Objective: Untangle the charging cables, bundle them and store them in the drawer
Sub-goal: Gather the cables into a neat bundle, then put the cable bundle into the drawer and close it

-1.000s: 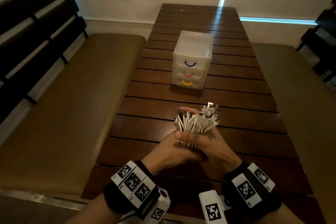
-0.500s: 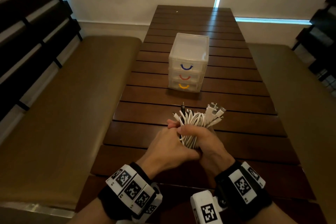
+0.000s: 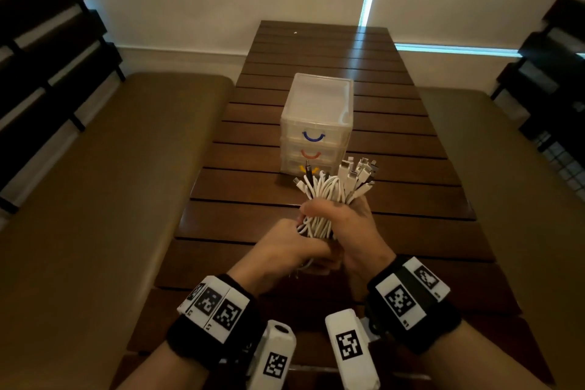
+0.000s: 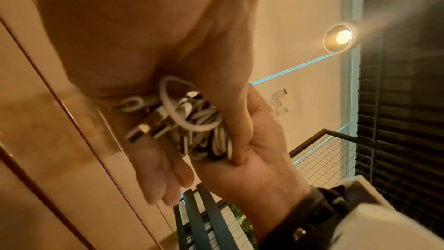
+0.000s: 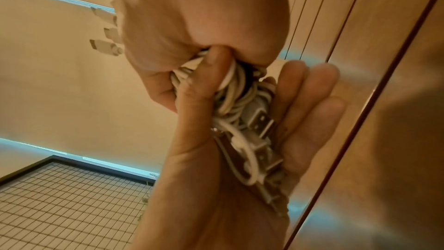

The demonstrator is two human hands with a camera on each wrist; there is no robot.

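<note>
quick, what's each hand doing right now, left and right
Left hand: grips the lower end of the white charging cable bundle.
Right hand: fist closed round the bundle's middle.

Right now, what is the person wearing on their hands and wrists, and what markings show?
The left hand and right hand are bare, without gloves or visible sleeves. Each wrist carries a black band fitted with white plates printed with black square-patterned tags. A white boxy camera unit, also tagged, sits by each wrist.
</note>
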